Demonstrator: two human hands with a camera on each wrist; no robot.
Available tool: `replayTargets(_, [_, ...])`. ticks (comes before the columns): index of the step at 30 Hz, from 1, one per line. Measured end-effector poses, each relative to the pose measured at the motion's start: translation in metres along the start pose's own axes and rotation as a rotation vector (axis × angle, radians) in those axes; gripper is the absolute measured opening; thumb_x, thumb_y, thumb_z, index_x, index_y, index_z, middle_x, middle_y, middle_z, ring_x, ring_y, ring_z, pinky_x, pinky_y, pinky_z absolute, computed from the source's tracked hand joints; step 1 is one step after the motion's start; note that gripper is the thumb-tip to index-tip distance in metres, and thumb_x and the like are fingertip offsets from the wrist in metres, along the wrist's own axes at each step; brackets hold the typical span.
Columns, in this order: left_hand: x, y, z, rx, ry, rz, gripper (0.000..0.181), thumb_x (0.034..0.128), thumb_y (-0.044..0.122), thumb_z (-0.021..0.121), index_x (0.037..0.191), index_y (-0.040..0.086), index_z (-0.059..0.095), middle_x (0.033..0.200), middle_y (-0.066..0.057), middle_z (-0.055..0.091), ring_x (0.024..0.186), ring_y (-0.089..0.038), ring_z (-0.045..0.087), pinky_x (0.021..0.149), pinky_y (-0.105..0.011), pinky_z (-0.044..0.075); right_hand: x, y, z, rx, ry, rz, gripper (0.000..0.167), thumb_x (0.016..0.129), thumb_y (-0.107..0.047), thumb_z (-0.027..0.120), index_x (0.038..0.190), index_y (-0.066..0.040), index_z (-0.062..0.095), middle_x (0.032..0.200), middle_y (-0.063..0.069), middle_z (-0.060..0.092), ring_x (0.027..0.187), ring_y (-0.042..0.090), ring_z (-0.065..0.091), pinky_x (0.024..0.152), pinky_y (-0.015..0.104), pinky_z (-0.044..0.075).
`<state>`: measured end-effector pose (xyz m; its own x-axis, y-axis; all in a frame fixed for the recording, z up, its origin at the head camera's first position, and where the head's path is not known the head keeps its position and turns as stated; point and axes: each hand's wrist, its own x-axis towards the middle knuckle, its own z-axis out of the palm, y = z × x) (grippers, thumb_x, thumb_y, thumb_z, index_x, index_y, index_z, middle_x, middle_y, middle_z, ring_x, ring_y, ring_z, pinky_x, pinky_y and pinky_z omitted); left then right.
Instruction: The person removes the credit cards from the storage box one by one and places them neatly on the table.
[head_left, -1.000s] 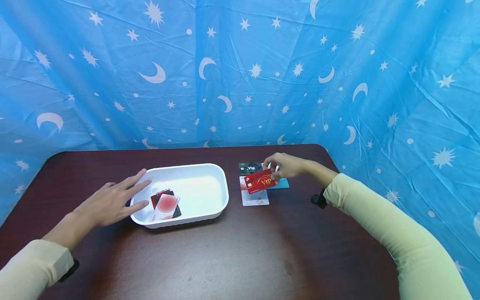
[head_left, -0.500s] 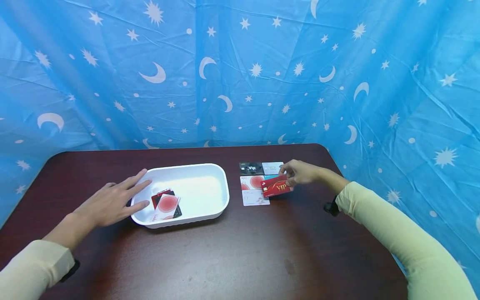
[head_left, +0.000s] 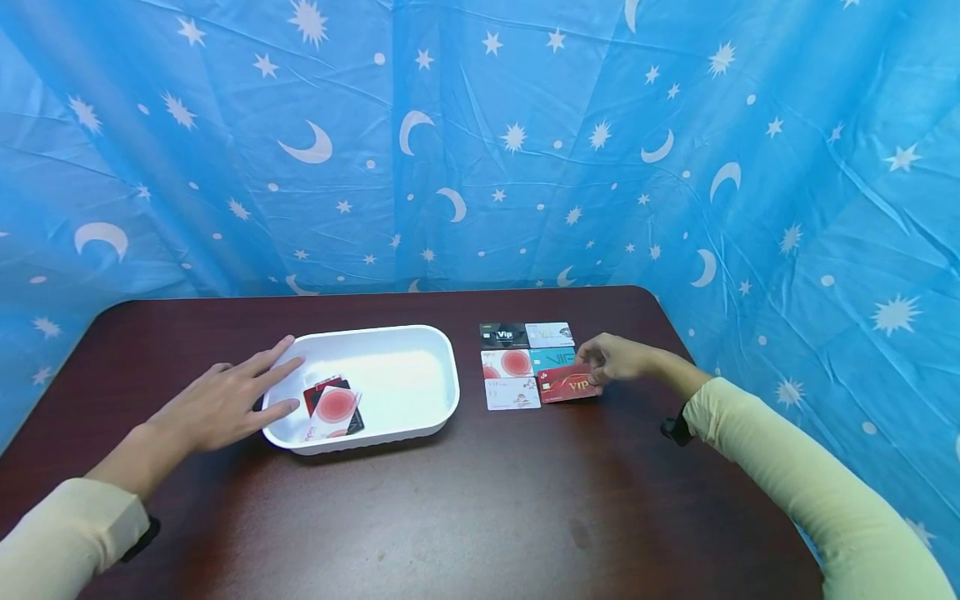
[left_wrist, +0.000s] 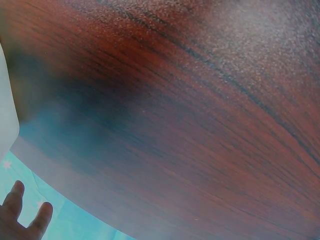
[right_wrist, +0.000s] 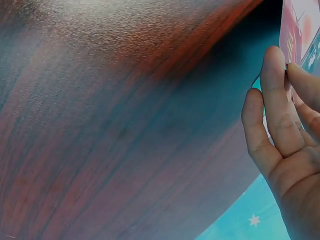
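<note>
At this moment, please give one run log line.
left hand: spread over white tray rim | right hand: pinches red VIP card | five other cards: flat on table

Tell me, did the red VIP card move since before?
Yes: in the head view, the red VIP card has moved right, farther from the white tray, and slightly down the picture.

A red VIP card (head_left: 564,386) with gold lettering, a black card (head_left: 504,335) lettered in white, a teal card (head_left: 551,358), a white card (head_left: 507,364) with coral circles and a white tray (head_left: 405,379) contrast with a dark reddish-brown, wood-grained tabletop (head_left: 480,508) and a blue curtain (head_left: 480,225) printed with white moons, stars and dots.
</note>
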<state>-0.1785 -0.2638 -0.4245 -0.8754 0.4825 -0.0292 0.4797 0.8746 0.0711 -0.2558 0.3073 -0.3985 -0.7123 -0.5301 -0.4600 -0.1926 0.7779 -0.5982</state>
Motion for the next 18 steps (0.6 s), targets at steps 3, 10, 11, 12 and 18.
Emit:
replayTargets(3, [0.0, 0.0, 0.0, -0.001, -0.001, 0.0, 0.076, 0.0932, 0.055, 0.058, 0.152, 0.011, 0.039, 0.158, -0.022, 0.029, 0.129, -0.045, 0.05, 0.096, -0.069, 0.041, 0.001, 0.002, 0.002, 0.013, -0.005, 0.015, 0.028, 0.091, 0.004, 0.064, 0.119, 0.009, 0.057, 0.078, 0.011, 0.064, 0.074, 0.031, 0.07, 0.072, 0.034, 0.053])
replayTargets(10, [0.0, 0.0, -0.001, -0.004, -0.007, -0.001, 0.076, 0.0934, 0.055, 0.058, 0.153, 0.012, 0.038, 0.159, -0.022, 0.028, 0.129, -0.046, 0.049, 0.096, -0.069, 0.04, 0.003, 0.008, 0.007, 0.025, -0.01, 0.018, 0.03, 0.091, 0.008, 0.061, 0.12, 0.01, 0.056, 0.077, 0.012, 0.065, 0.074, 0.034, 0.069, 0.069, 0.031, 0.051])
replayTargets(11, [0.0, 0.0, 0.0, -0.005, -0.008, -0.001, 0.076, 0.0934, 0.055, 0.057, 0.153, 0.012, 0.038, 0.159, -0.022, 0.028, 0.129, -0.046, 0.049, 0.096, -0.069, 0.04, 0.004, 0.008, 0.007, 0.023, -0.011, 0.022, 0.03, 0.091, 0.007, 0.061, 0.121, 0.01, 0.056, 0.077, 0.012, 0.065, 0.073, 0.033, 0.069, 0.069, 0.032, 0.051])
replayTargets(12, [0.0, 0.0, 0.0, -0.007, -0.009, -0.003, 0.076, 0.0934, 0.055, 0.057, 0.153, 0.012, 0.038, 0.159, -0.021, 0.028, 0.13, -0.046, 0.049, 0.097, -0.07, 0.04, 0.004, 0.009, 0.007, 0.023, -0.01, 0.029, 0.03, 0.091, 0.007, 0.062, 0.121, 0.01, 0.057, 0.077, 0.011, 0.065, 0.073, 0.033, 0.069, 0.069, 0.033, 0.051])
replayTargets(18, [0.001, 0.0, 0.001, -0.009, -0.01, -0.006, 0.077, 0.0933, 0.056, 0.057, 0.154, 0.013, 0.037, 0.159, -0.021, 0.027, 0.131, -0.045, 0.048, 0.097, -0.069, 0.04, 0.006, 0.011, 0.01, 0.017, -0.007, 0.035, 0.027, 0.091, 0.006, 0.063, 0.117, 0.007, 0.057, 0.076, 0.011, 0.064, 0.071, 0.031, 0.069, 0.066, 0.034, 0.05])
